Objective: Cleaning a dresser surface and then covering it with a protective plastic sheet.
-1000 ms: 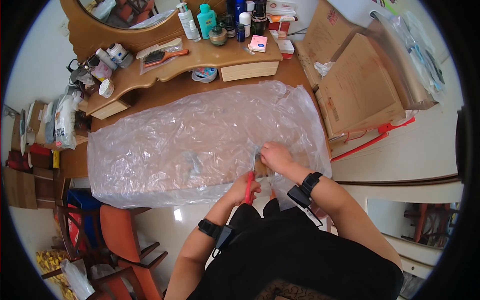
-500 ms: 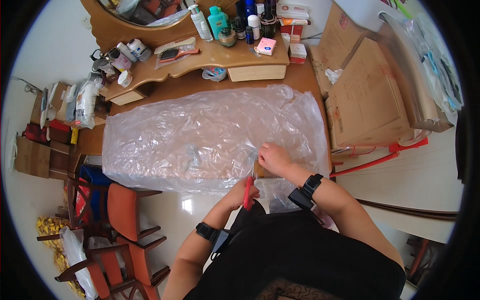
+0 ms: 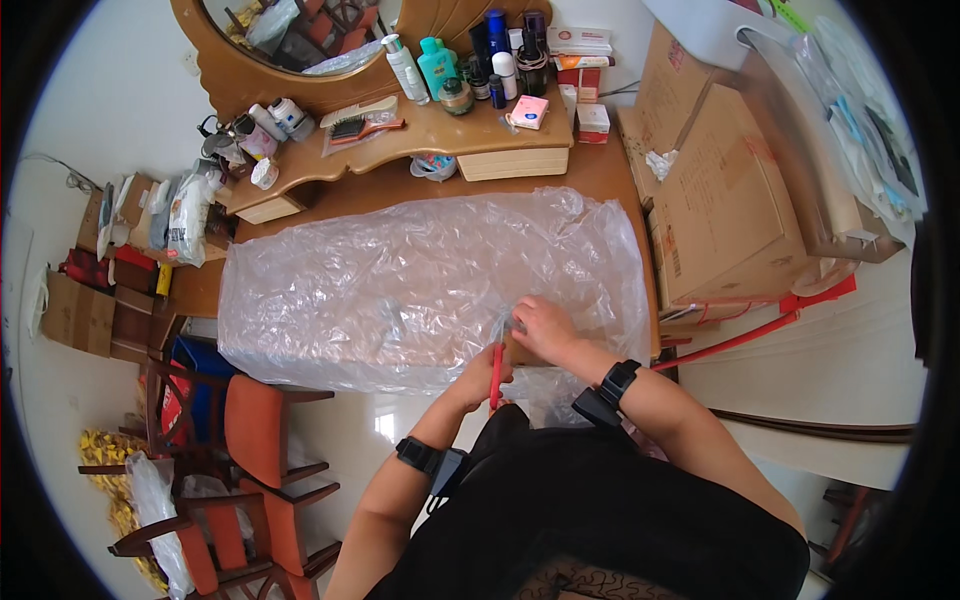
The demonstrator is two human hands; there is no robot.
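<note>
A large clear plastic sheet [image 3: 400, 285] lies crinkled over the tabletop, and its near side hangs past the front edge. My left hand [image 3: 474, 382] is closed round the red handles of a pair of scissors [image 3: 496, 376]. Their blades point away from me at the sheet's near part; how far apart they are is hard to make out. Just right of the blades, my right hand [image 3: 543, 328] has its fingers bent and pinched on the plastic. Bare brown table shows beneath that hand.
A raised shelf [image 3: 420, 140] behind the sheet carries bottles, a hairbrush [image 3: 365, 128] and small boxes. Large cardboard boxes [image 3: 730, 200] stand at the right. Red-seated wooden chairs [image 3: 265, 425] are at lower left, and a round mirror [image 3: 300, 30] is at the back.
My left hand and the scissors have moved forward along the sheet, closer to my right hand. The right hand keeps its pinch on the plastic. The whole view has shifted slightly.
</note>
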